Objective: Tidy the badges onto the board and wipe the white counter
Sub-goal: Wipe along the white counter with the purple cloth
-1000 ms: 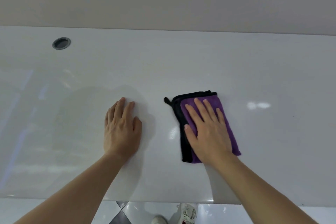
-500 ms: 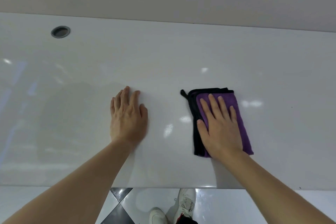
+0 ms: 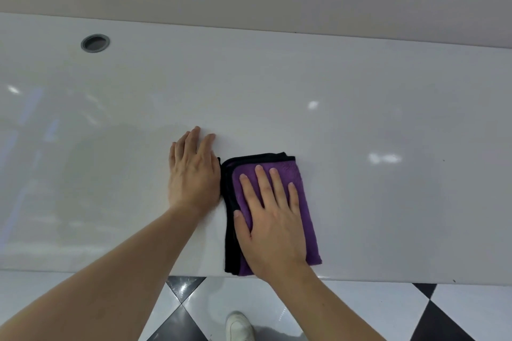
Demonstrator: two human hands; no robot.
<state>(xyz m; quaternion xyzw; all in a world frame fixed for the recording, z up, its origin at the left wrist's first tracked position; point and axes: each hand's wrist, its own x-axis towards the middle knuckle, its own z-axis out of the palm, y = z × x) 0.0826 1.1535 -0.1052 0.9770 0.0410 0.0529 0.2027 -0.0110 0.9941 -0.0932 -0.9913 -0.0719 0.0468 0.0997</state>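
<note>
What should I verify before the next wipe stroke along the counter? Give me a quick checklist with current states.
1. Cloth under the wiping hand: ok. The right hand lies flat, fingers straight, on the purple cloth.
2. Cloth folded and flat: ok, black edging on its left and far sides.
3. Cloth fully on the counter: not ok, its near end sits at the front edge.
4. Path to the left: not ok. The left hand rests flat right beside the cloth.
5. Path to the right: ok, bare surface.
6. Badges and board: cannot tell, neither is in view.
</note>
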